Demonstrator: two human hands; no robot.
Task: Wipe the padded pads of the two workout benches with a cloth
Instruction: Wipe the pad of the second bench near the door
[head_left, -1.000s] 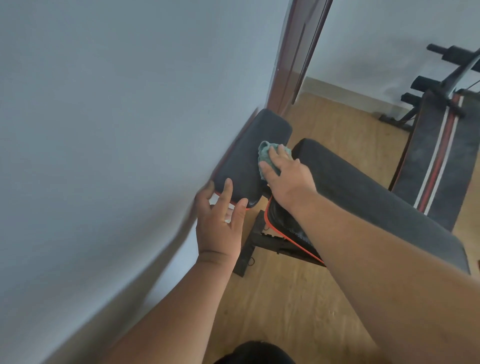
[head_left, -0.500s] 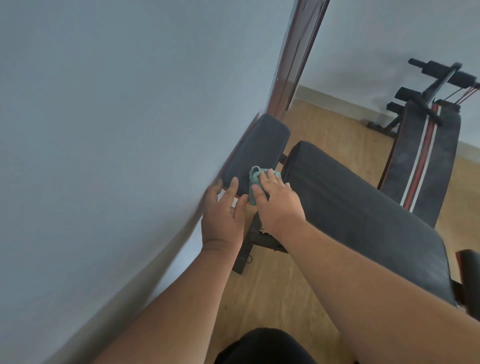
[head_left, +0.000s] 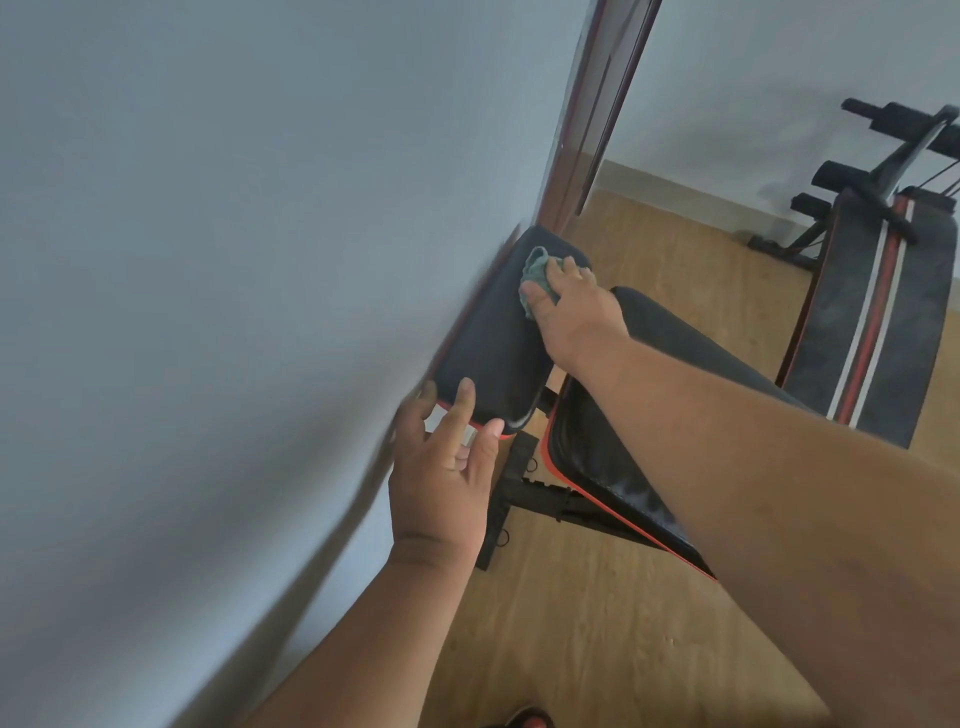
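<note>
A small black seat pad (head_left: 493, 343) with red piping stands against the wall. My right hand (head_left: 571, 306) presses a crumpled green cloth (head_left: 535, 273) onto the pad's far end, fingers curled over it. My left hand (head_left: 441, 467) rests at the pad's near edge, fingers spread and touching it. The long black back pad (head_left: 675, 353) of the same bench runs to the right under my right forearm. A second bench (head_left: 872, 312), black with red and white stripes, stands at the far right.
A pale wall (head_left: 234, 260) fills the left half. A dark red door frame (head_left: 597, 114) rises beyond the seat pad. The bench's black metal frame (head_left: 519, 493) sits on the wooden floor (head_left: 597, 623). Foam rollers (head_left: 852, 176) top the second bench.
My right hand has slid the cloth from the seat pad's near end up to its far end. My left hand stays at the near edge.
</note>
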